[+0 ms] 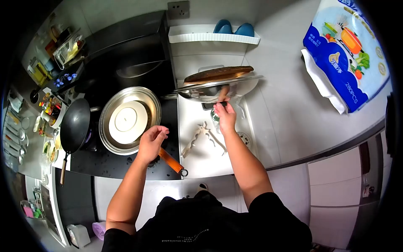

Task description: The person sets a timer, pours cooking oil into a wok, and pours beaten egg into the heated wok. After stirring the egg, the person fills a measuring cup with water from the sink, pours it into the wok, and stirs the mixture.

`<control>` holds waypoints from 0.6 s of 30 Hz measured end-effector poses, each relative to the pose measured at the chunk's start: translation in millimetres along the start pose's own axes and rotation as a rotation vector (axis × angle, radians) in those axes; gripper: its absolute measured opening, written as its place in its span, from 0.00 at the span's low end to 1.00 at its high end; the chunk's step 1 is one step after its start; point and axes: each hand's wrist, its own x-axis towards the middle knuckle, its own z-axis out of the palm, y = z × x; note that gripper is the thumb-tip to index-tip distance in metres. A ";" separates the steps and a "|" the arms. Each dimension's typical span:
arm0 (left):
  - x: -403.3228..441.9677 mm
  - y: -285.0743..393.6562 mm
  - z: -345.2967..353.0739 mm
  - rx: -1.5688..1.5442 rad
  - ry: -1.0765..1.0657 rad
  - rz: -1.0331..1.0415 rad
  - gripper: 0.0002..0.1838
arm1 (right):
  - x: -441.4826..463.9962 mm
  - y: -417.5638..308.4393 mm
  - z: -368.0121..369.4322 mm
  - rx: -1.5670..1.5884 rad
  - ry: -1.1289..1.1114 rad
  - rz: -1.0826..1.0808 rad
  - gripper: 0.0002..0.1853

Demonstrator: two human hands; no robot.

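The white worktop (pixel 281 126) lay open to the right of the lid (pixel 247 87), as far as the tissue pack (pixel 346 59), while the near edge of the white tray (pixel 210 168) ran level with the front of the black hob (pixel 84 161). The lid stood over the far part of that tray, its left end reaching the hob's edge and its right end passing the tray's right side. Close behind it was a brown board (pixel 220 74); nearer the person, a pale jointed tool (pixel 204 130) lay with its legs spread, leaving bare tray around it. The lid was tipped almost on edge, its long axis running left to right, right end slightly farther away, knob (pixel 223 103) towards the person. The right hand (pixel 226 116) had its grip closed on that knob. The left hand (pixel 153 143), loosely open, was over the near-right rim of the steel pan (pixel 105 126), beside its orange-brown handle (pixel 171 162); whether it touched either could not be told
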 end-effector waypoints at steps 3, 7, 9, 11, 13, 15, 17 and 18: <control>-1.5 0.4 -7.4 -0.018 -0.021 0.034 0.08 | -27.1 -20.2 7.5 0.041 0.063 -0.065 0.15; -8.1 0.1 -19.6 -0.025 -0.030 0.074 0.08 | -75.1 -53.6 28.6 0.069 0.158 -0.117 0.13; -8.5 -4.1 -30.0 -0.057 -0.027 0.134 0.08 | -91.9 -60.7 41.0 0.047 0.162 -0.157 0.12; -11.0 -12.9 -47.6 -0.129 -0.028 0.177 0.08 | -107.7 -63.3 56.5 -0.086 0.151 -0.210 0.14; -25.6 -9.0 -71.0 -0.088 0.024 0.178 0.08 | -122.8 -62.0 73.4 -0.110 0.170 -0.206 0.14; -38.8 -15.1 -94.9 -0.095 0.057 0.190 0.08 | -139.0 -53.7 91.8 -0.139 0.205 -0.220 0.16; -60.6 -16.2 -124.8 -0.073 0.108 0.165 0.09 | -159.0 -45.4 115.5 -0.171 0.150 -0.278 0.18; -70.4 -18.7 -140.4 -0.054 0.139 0.164 0.09 | -168.1 -40.9 126.8 -0.185 0.125 -0.307 0.19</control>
